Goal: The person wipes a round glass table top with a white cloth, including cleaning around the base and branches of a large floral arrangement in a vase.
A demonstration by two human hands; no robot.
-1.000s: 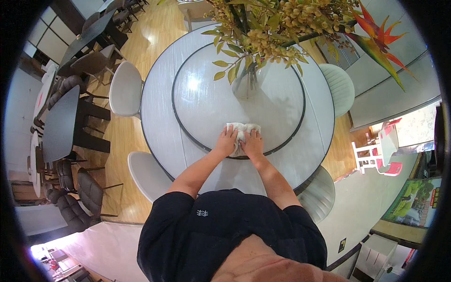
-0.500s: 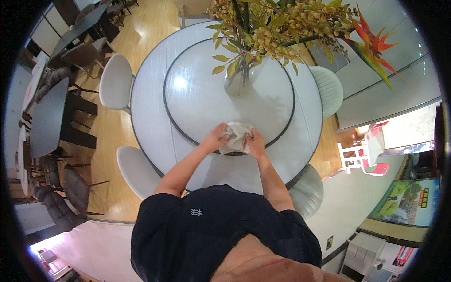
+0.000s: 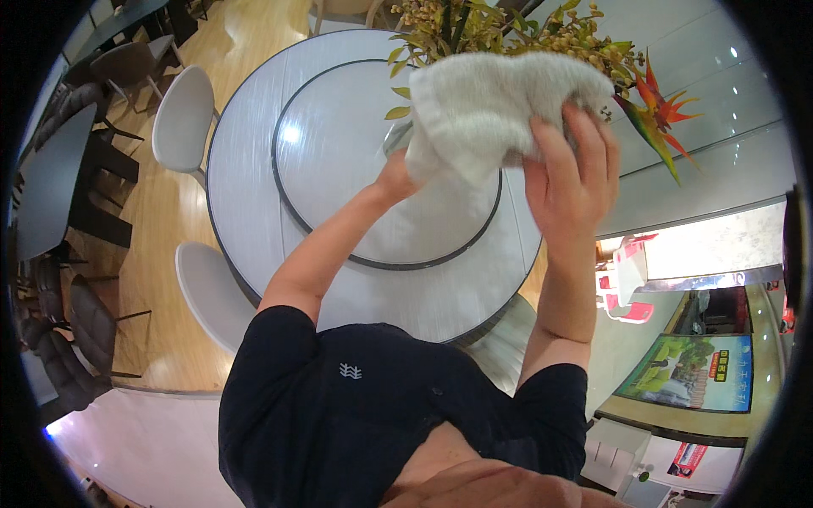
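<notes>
A white cloth (image 3: pixel 491 114), slightly blurred, hangs spread out above the round table (image 3: pixel 246 195). My right hand (image 3: pixel 572 178) is raised and holds it by its right part, fingers bent against the fabric. Lower and farther left, my left hand (image 3: pixel 396 176) reaches over the turntable (image 3: pixel 326 161) beside the clear glass vase (image 3: pixel 395 135). The cloth covers its fingers, so I cannot see whether they grip the vase. Most of the vase is hidden too. Yellow-green foliage (image 3: pixel 406 63) and an orange bird-of-paradise flower (image 3: pixel 660 106) show around the cloth.
Pale chairs stand round the table, one at the left (image 3: pixel 185 118), another at the near left (image 3: pixel 207 292). Dark tables (image 3: pixel 55 186) and grey chairs (image 3: pixel 93 326) occupy the far left side. A glossy pale wall (image 3: pixel 720 152) runs along the right.
My right hand has lifted the cloth from the turntable, up and to the right, and the bunched cloth has spread out. My left hand has moved forward towards the vase.
</notes>
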